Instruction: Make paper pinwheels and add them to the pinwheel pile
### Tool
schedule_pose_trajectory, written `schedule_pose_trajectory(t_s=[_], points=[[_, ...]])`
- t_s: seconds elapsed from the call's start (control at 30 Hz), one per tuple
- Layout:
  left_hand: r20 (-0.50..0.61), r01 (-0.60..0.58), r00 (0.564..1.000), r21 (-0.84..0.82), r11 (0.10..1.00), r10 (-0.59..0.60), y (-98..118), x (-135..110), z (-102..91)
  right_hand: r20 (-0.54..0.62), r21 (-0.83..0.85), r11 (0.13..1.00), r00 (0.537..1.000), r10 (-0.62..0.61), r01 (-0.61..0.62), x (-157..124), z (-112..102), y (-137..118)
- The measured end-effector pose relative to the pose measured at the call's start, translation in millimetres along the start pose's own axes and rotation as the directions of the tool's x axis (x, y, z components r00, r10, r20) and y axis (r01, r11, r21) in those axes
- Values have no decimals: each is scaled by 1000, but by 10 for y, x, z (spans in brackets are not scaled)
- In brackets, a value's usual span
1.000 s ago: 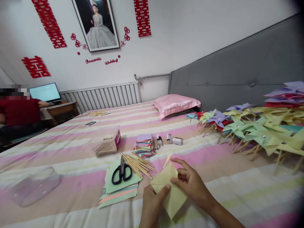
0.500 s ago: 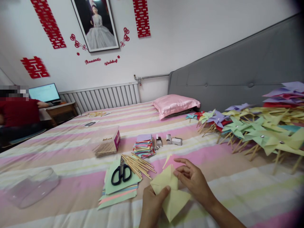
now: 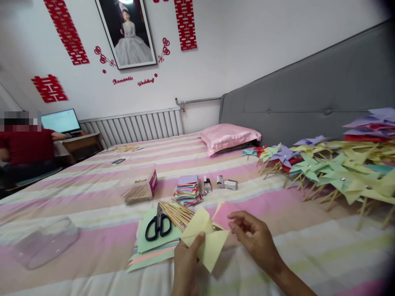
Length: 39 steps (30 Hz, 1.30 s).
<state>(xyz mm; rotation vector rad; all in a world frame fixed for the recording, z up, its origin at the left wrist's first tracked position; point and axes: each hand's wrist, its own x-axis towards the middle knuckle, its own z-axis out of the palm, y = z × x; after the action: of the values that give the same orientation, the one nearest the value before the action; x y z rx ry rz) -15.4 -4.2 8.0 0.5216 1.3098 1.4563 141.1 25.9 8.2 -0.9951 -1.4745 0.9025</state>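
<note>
A pale yellow paper pinwheel piece [image 3: 212,246], its corners cut and partly folded, is gripped in my left hand [image 3: 189,257], thumb pressed on its front. My right hand [image 3: 251,234] is just right of the paper, fingers loosely curled with a small gap between thumb and forefinger; I make out nothing in it. Behind the piece lies a pink paper [image 3: 226,211] with a yellow edge, and small shiny bits [image 3: 215,227] show near it. Black-handled scissors [image 3: 158,224] rest on a stack of coloured paper sheets [image 3: 151,257], beside loose wooden sticks [image 3: 175,213].
Finished pinwheels [image 3: 311,166] are heaped on the right. Ahead are a stack of small coloured papers [image 3: 187,189], small boxes [image 3: 230,184] and a clear box of sticks [image 3: 138,191]. A clear plastic lid [image 3: 46,244] lies left. A person in red [image 3: 26,150] sits at a computer.
My left hand has carried the yellow paper a little left and up, tilting it. My right hand has come off the paper and now stays apart on its right.
</note>
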Motion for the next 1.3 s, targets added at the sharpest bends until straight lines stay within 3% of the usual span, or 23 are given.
schedule_pose_trajectory(t_s=[0.13,0.27,0.7,0.87,1.07,1.3], points=[[6,-15,1000,-102,995,16,46,13,-21,254,-21,997,965,-62,70,-56,43,-20],[40,9,999,-153,988,-3,52,29,-26,364,-64,990,927,-91,123,-86,93,-20],[96,34,995,-205,978,-15,78,-96,95,345,-42,997,937,-51,70,-85,151,31],[120,20,993,-193,981,3,64,-124,113,275,111,992,961,31,-64,-94,198,71],[81,-6,997,-143,990,18,43,-137,133,291,280,950,955,51,-136,-89,211,43],[70,-47,996,-106,993,55,20,-120,117,241,242,957,965,99,-158,-99,230,43]])
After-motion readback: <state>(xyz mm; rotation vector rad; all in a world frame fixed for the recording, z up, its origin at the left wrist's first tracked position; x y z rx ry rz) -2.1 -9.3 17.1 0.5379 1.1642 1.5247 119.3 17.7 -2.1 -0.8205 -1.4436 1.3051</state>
